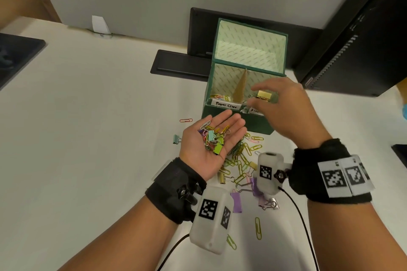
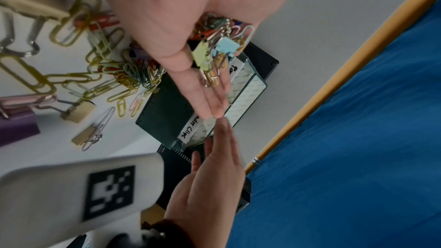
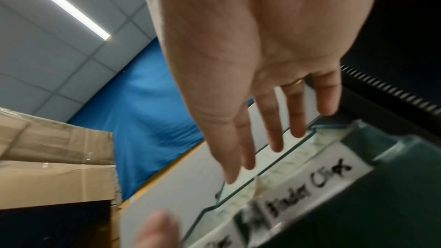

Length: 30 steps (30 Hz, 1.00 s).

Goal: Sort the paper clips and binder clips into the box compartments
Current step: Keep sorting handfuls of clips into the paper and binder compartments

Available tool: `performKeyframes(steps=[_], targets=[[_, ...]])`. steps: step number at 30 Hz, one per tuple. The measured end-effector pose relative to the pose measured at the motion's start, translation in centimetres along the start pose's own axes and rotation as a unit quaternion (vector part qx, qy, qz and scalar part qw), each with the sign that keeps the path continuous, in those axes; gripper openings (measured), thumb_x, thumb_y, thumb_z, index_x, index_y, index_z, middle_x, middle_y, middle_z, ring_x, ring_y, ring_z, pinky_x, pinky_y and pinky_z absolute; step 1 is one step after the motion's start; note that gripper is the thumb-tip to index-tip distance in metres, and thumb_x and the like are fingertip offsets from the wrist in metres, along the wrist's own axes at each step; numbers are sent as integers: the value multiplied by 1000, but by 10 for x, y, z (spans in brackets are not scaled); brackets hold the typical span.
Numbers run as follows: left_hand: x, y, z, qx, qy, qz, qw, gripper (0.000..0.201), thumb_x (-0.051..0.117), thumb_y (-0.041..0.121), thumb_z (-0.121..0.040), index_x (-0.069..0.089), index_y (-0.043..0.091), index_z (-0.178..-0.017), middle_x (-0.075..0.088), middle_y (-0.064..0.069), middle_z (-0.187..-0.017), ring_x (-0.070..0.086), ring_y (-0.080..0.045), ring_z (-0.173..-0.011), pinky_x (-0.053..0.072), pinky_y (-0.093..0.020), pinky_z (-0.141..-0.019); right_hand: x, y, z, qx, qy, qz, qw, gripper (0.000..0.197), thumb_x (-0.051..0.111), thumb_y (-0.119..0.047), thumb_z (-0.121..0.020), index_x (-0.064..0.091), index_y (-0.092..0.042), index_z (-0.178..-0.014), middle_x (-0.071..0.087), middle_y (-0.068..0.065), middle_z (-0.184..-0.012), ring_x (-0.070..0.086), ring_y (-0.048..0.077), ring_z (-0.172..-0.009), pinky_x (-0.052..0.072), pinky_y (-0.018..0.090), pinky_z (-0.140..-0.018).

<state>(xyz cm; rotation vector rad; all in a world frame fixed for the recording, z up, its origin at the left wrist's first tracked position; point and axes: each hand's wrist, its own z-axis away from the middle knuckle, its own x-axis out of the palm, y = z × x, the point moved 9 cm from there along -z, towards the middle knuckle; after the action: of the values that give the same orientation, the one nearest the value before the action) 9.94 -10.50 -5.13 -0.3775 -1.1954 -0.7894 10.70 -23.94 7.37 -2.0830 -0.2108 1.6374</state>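
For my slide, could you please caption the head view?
Left hand cups mixed clips; open right hand hovers over the green box.

The left hand (image 1: 211, 145) lies palm up, fingers nearly straight and together; the right hand (image 1: 284, 108) hovers palm down, fingers spread and extended, thumb apart

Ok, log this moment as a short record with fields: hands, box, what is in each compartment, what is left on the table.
left hand: palm up, carries mixed clips
right hand: open, empty, over the binder clip side
box: green, lid open, cardboard divider
left compartment: labelled Paper Clips, a few paper clips
right compartment: gold binder clip
table: loose clip pile
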Motion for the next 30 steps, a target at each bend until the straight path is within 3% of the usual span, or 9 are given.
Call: performKeyframes(steps=[5, 8, 10, 12, 14, 20, 23, 27, 30], targets=[[-1, 2, 2, 19, -2, -25, 999, 48, 34, 25, -100, 63, -8, -117, 67, -23, -111, 66, -32, -103, 49, -47, -97, 23, -41, 24, -83, -84, -44, 992, 6, 69, -50, -79, 72, -48, -84, 55, -20, -120, 40, 9, -122, 31, 51, -106], [-5, 5, 1, 23, 7, -30, 999, 48, 34, 26, -99, 56, -6, -128, 65, -23, -118, 64, -32, -108, 51, -43, -96, 37, -48, 32, -100, -128, -11, 987, 19, 74, -49, -77, 62, -62, -69, 51, -25, -124, 37, 8, -125, 24, 43, -104], [-5, 5, 1, 19, 15, -31, 999, 46, 36, 27, -99, 59, -4, -124, 66, -23, -116, 65, -33, -108, 53, -42, -93, 42, -48, 33, -101, -130, 30, 986, 7, 74, -51, -76, 70, -56, -79, 49, -25, -132, 33, 9, -130, 19, 36, -98], [-5, 4, 2, 18, 22, -33, 999, 44, 36, 27, -99, 64, -3, -115, 70, -21, -104, 70, -33, -96, 58, -41, -83, 46, -46, 34, -108, -132, 60, 984, 14, 74, -51, -77, 76, -46, -90, 46, -25, -138, 28, 9, -133, 15, 33, -95], [-4, 4, 2, 19, 21, -35, 999, 43, 35, 27, -99, 64, -2, -114, 72, -20, -98, 72, -33, -88, 60, -39, -76, 46, -47, 35, -110, -132, 58, 983, 13, 74, -48, -78, 77, -43, -90, 44, -26, -141, 26, 9, -134, 14, 32, -95], [-2, 6, 2, 22, 11, -7, 1000, 43, 35, 25, -100, 60, -4, -118, 68, -26, -107, 70, -36, -94, 54, -46, -87, 34, -47, 37, -100, -136, -59, 984, 2, 74, -39, -81, 76, -40, -82, 48, -27, -128, 36, 6, -130, 28, 43, -110], [-1, 6, 0, 20, 12, 16, 1000, 43, 38, 23, -100, 68, -7, -104, 70, -25, -100, 71, -36, -88, 54, -50, -84, 7, -33, 26, -64, -44, -135, 988, 3, 72, -35, -85, 75, -34, -84, 62, -17, -118, 52, 3, -116, 40, 35, -104], [1, 4, 2, 6, 9, 12, 1000, 48, 37, 25, -100, 71, -9, -99, 70, -24, -103, 70, -37, -91, 55, -49, -83, -34, 0, 14, 7, 139, -201, 970, 12, 70, -37, -87, 75, -26, -89, 72, -13, -95, 65, 6, -95, 54, 44, -89], [2, 2, 3, 2, 7, 8, 1000, 48, 37, 26, -100, 70, -9, -102, 70, -24, -104, 70, -37, -92, 55, -48, -84, -43, 19, 7, 44, 179, -149, 972, 9, 68, -34, -87, 74, -28, -89, 71, -6, -104, 62, 13, -99, 52, 45, -90]])
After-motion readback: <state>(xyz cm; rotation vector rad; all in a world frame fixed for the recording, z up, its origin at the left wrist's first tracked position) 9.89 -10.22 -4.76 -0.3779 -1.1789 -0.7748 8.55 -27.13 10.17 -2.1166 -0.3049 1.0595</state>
